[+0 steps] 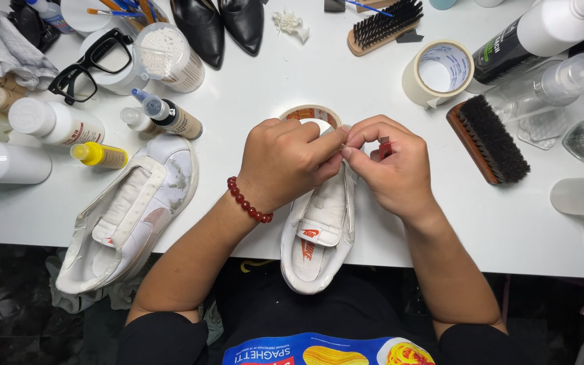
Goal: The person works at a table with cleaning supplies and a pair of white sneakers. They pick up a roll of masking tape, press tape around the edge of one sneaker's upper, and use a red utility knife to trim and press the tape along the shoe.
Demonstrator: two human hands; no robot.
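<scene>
A white sneaker (319,226) lies in front of me on the white table (508,223), heel toward me. Both hands meet over its toe. My left hand (285,162), with a red bead bracelet (246,201) on the wrist, and my right hand (390,159) pinch a pale strip of tape between their fingertips. A small red thing shows in my right hand. A roll of tape (311,115) peeks out just behind my left hand. A second, dirtier white sneaker (133,209) lies to the left.
A brown brush (488,138) and a larger tape roll (439,71) sit to the right, with spray bottles (542,34) behind. Left are bottles (52,122), black glasses (92,64) and a cotton swab jar (170,57). Black shoes (221,23) and another brush (383,27) lie at the back.
</scene>
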